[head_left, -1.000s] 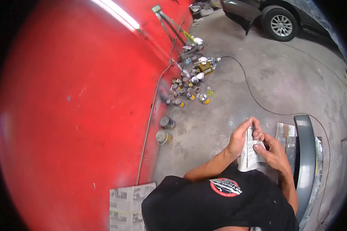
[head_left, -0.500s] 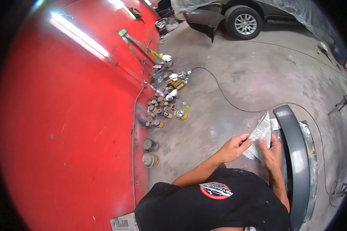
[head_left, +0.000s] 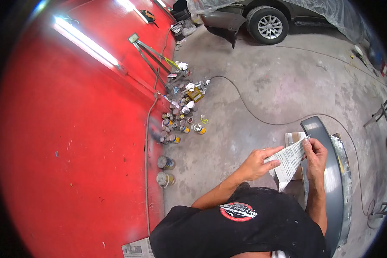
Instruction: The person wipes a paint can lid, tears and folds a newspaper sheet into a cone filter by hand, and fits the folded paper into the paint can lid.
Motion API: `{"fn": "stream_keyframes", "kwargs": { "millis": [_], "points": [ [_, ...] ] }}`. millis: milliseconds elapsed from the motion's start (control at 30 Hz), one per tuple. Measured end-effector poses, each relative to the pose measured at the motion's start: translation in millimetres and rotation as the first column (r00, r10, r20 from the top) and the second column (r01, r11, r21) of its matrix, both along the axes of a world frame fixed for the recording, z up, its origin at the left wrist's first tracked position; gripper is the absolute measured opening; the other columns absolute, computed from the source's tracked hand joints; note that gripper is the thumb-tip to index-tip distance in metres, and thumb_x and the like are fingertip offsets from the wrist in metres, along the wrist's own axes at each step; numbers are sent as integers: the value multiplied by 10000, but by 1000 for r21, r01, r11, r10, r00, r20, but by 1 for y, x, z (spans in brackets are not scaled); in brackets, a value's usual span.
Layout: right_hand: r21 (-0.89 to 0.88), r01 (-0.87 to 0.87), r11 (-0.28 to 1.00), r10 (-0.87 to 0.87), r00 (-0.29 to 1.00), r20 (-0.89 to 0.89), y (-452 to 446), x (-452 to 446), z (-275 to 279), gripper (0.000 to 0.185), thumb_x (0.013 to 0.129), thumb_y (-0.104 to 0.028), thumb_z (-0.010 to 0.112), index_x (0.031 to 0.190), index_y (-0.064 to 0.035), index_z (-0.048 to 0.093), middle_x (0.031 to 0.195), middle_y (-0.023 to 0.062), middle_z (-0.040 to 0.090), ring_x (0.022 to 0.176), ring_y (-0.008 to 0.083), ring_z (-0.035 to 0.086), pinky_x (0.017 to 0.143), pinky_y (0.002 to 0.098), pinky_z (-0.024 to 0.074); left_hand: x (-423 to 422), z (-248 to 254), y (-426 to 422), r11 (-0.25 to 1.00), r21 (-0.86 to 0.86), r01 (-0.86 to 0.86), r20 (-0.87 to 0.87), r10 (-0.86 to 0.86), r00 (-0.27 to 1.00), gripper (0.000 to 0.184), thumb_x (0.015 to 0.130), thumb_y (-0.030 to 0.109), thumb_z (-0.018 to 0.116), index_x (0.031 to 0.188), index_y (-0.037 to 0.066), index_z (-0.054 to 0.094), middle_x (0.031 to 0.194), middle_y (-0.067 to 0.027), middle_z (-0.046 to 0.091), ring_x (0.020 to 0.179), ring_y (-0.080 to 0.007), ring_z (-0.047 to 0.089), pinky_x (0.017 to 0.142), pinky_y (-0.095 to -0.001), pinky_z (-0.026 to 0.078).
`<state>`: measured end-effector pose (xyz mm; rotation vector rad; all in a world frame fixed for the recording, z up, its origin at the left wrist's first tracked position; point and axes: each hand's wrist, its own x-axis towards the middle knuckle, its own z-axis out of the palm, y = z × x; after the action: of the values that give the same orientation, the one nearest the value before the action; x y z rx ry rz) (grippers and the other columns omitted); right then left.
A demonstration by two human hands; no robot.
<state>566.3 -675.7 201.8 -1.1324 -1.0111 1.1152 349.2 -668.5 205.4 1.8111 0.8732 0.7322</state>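
A piece of newspaper (head_left: 289,161), folded into a triangular, cone-like shape, is held between my two hands. My left hand (head_left: 259,163) grips its left side, with the thumb pressed on the printed face. At the upper right, my right hand (head_left: 315,156) pinches the pointed corner between thumb and fingers. The lower tip of the paper hangs down toward my black shirt. Just right of my right hand stands a long dark grey car bumper (head_left: 329,163), curved and glossy. Behind the paper, a cardboard piece (head_left: 293,136) partly shows.
Paint cans (head_left: 165,179) and several smaller tins line the base of the red wall (head_left: 73,150) on the left. An air hose (head_left: 245,105) snakes across the concrete floor. A folding stand (head_left: 148,58) leans near the wall. Farther back is a car wheel (head_left: 268,26) under plastic sheeting.
The folded newspaper has turned, its point swinging from upward to the upper right and a corner now hanging down. My right hand has moved up and right to that point.
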Motion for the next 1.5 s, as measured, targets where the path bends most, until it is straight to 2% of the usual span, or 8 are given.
{"fn": "stream_keyframes", "kwargs": {
  "millis": [267,333,467,567,767,833,1133,1500],
  "points": [
    [-36,87,996,-87,996,2,-1,1,6,212,879,-215,666,924,-9,674,757,-29,612,651,32,480,578,182,378,13,2,-5,1000,-21,11,-90,-12,996,473,876,174,641,1304,26,505,1153,-133,615,1050,-182,590,893,-291,449],
    [75,133,988,-134,991,11,0,-2,-1,232,877,-213,670,968,1,671,813,-19,624,712,43,506,642,186,405,25,-1,-7,995,-57,-78,101,84,991,423,897,158,616,1289,29,523,1185,-140,615,1083,-171,580,906,-282,441],
    [140,156,978,-162,986,31,-5,-11,0,233,884,-201,662,989,8,666,863,-9,630,765,53,526,690,195,421,43,0,-3,992,16,-122,151,118,981,387,919,148,585,1284,31,530,1216,-148,607,1095,-157,575,912,-274,439],
    [184,232,955,-254,961,107,-4,-8,9,229,902,-199,638,998,8,663,882,-11,629,759,49,517,686,194,418,48,5,-1,996,-6,-84,33,84,996,376,923,132,579,1283,35,533,1217,-145,608,1067,-148,586,906,-269,443],
    [152,237,960,-249,966,71,-7,2,11,225,930,-205,597,968,3,674,834,-13,629,733,46,499,662,197,399,48,4,-12,981,-105,-163,238,184,954,382,858,78,658,1228,25,579,1124,-164,649,986,-174,634,809,-268,491],
    [154,294,943,-298,955,0,-6,2,11,231,941,-213,581,952,-1,671,837,-11,617,757,48,504,666,196,388,45,8,-10,962,234,-141,146,108,983,375,815,67,701,1176,14,613,1066,-172,667,935,-205,658,771,-273,511],
    [133,445,886,-435,895,-95,-1,-3,13,188,910,-173,625,925,6,682,802,-6,626,721,49,506,645,193,390,47,-3,-17,927,311,-207,210,146,967,264,785,22,715,1046,-5,678,989,-170,687,869,-221,681,746,-284,533],
    [132,419,898,-416,908,-53,-9,0,16,128,894,-122,634,881,-4,683,757,-31,585,703,46,481,623,199,384,54,1,-20,920,310,-240,179,191,965,229,768,73,748,970,-5,673,953,-143,689,828,-210,674,735,-297,528]
  ]
}}
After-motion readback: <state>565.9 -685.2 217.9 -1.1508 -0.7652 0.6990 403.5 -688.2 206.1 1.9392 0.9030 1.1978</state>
